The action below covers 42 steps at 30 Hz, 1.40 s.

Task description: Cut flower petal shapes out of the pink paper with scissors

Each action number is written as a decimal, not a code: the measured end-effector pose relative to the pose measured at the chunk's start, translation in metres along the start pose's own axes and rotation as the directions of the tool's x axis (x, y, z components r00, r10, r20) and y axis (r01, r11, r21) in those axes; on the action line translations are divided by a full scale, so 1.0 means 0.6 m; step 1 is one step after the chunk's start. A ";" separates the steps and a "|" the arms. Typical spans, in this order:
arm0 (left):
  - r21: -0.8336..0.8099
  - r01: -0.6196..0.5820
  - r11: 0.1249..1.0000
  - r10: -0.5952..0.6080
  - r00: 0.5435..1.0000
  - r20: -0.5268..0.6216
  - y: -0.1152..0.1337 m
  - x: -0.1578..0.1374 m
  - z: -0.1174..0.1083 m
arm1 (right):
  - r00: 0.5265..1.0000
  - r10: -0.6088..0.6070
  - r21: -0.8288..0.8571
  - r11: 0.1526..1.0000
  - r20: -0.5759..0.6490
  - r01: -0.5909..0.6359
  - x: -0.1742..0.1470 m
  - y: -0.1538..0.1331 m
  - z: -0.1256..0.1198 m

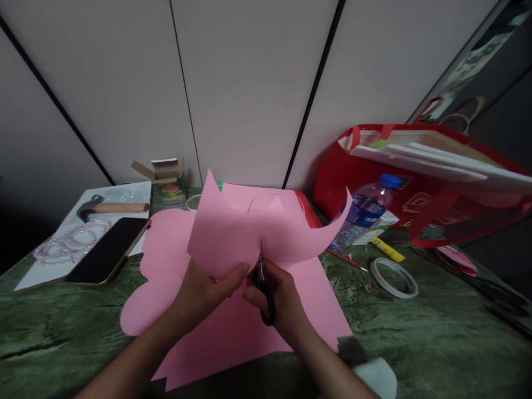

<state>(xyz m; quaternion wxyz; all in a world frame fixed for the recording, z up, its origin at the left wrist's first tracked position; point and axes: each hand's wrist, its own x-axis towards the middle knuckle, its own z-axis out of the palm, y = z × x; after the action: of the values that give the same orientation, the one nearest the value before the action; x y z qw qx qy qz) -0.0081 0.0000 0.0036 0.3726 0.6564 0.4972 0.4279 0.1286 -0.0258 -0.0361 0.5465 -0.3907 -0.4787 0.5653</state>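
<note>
My left hand [208, 288] grips the lower edge of a pink paper sheet [233, 233], thumb on top and fingers hidden beneath. The sheet is held up off the table; it has a pointed corner at the left and a thin curved strip rising at the right. In my right hand [280, 293] is a pair of scissors [266, 299] with black handles. The blades point away from me and lie in a cut at the sheet's near edge. Below are more pink sheets [233, 343], and a scalloped pink paper shape [158, 277] lies to the left.
At the left are a phone [106, 252], a hammer [116, 208], strings of beads [70, 244] and a small opened box [168, 185]. To the right stand a water bottle [363, 210] and a red bag [332, 172], with a tape roll [394, 278], yellow tube [388, 250] and pencil [349, 259] nearby.
</note>
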 end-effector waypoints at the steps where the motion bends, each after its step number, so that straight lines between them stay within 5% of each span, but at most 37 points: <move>1: -0.003 -0.004 1.000 0.004 1.000 -0.002 -0.001 0.000 0.000 | 1.000 0.006 0.004 1.000 -0.001 -0.006 0.000 0.001 0.000; 42: -0.038 0.039 0.998 -0.040 0.999 -0.012 0.007 0.006 -0.011 | 0.995 0.081 0.003 0.997 -0.052 -0.081 -0.002 -0.002 0.003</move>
<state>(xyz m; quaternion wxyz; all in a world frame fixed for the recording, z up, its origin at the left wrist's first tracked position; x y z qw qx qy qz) -0.0123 0.0027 0.0105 0.3900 0.6364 0.5044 0.4341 0.1271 -0.0273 -0.0343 0.5355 -0.4244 -0.4478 0.5767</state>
